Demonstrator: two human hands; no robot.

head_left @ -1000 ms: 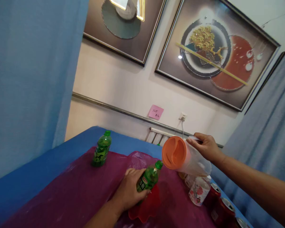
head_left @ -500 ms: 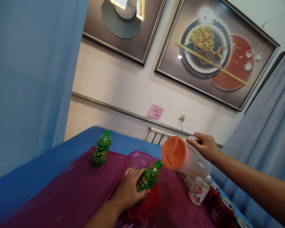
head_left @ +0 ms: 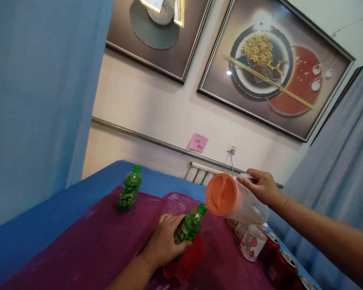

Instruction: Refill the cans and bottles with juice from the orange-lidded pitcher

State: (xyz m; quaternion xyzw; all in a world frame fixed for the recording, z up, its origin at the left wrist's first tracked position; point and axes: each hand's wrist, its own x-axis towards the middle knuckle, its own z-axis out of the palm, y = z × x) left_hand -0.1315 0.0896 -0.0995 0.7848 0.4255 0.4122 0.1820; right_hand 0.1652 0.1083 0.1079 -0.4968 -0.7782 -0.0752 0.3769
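Observation:
My left hand (head_left: 167, 240) is wrapped around a green plastic bottle (head_left: 190, 226) with a green cap, which leans to the right above a red scalloped dish (head_left: 184, 270). Whether the bottle touches the dish is hidden. On the right, my right hand (head_left: 261, 186) grips the handle of a clear pitcher (head_left: 250, 205). The pitcher is tipped on its side, its orange lid (head_left: 221, 195) facing left, close to the bottle's cap. No liquid can be seen coming out of either one.
Another green bottle (head_left: 129, 190) stands on the purple plastic sheet (head_left: 103, 237) covering the blue table (head_left: 63, 213). At the right edge are a patterned jar (head_left: 253, 243) and several dark red cans (head_left: 282, 267). Blue curtains (head_left: 42, 92) hang at both sides.

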